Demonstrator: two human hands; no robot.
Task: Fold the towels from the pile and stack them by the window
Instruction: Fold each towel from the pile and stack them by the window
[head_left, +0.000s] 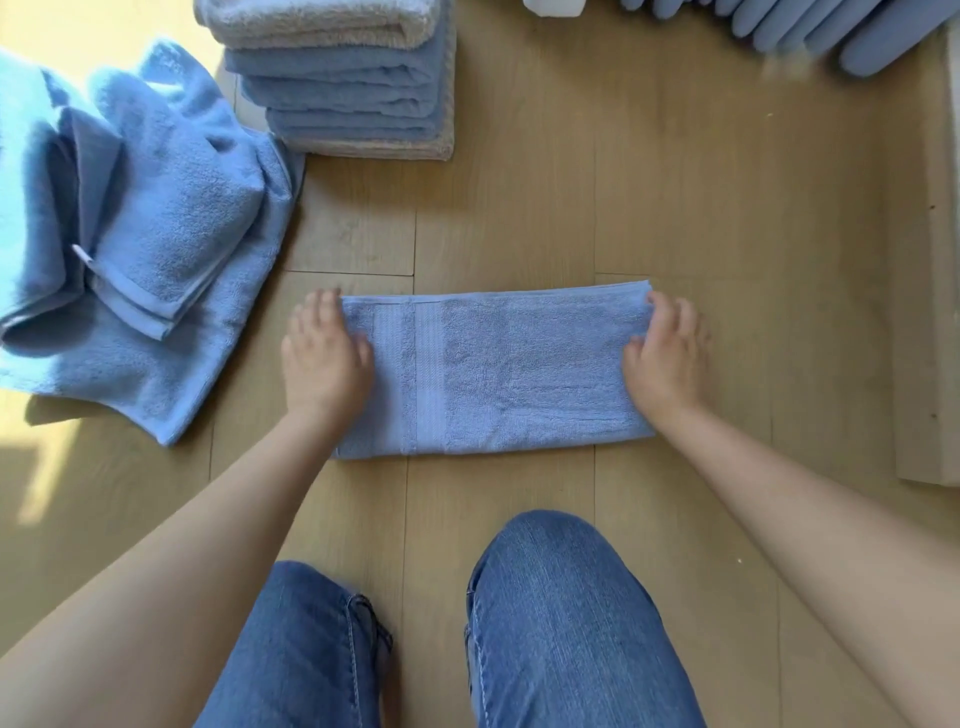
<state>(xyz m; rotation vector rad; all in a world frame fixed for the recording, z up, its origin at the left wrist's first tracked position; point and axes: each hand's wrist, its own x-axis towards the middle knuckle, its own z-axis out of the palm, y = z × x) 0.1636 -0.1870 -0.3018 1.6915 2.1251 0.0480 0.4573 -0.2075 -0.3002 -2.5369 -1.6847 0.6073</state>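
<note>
A blue towel (493, 374) lies on the wooden floor in front of me, folded into a long flat band. My left hand (324, 358) holds its left end, thumb on top and fingers curled at the edge. At the right end my right hand (667, 353) does the same, its fingers curled over the far corner. To the left lies the loose pile of light blue towels (156, 208), crumpled. Behind it, at the top, stands a neat stack of folded towels (353, 88), blue in the middle with a pale one on top and another at the bottom.
My knees in blue jeans (561, 623) are close behind the towel. Several blue rounded objects (831, 31) lie at the top right. A pale wooden ledge (930, 312) runs along the right edge. Sunlight falls on the floor at the left.
</note>
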